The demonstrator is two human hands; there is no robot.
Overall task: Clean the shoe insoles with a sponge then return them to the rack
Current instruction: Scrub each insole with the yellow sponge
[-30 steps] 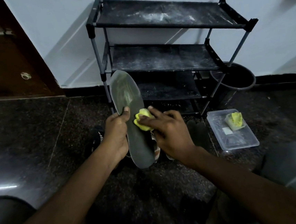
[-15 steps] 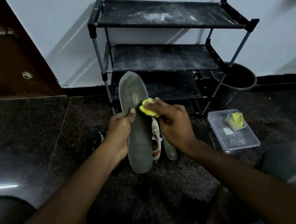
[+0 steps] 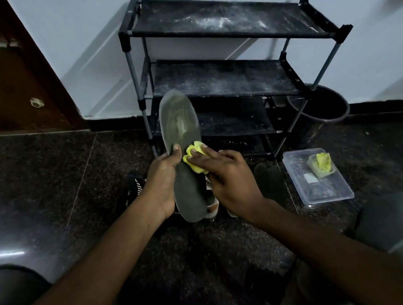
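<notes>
Grey insole [image 3: 180,122], streaked near the toe, beneath crumpled yellow sponge [image 3: 193,151].

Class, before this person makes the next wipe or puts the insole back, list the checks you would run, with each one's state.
1. Left hand grips insole: ok.
2. Right hand holds sponge against insole: ok.
3. Insole wiped all over: cannot tell.
4. Rack shelves clean: not ok, white dust.
5. Spare sponge in container: ok.
</notes>
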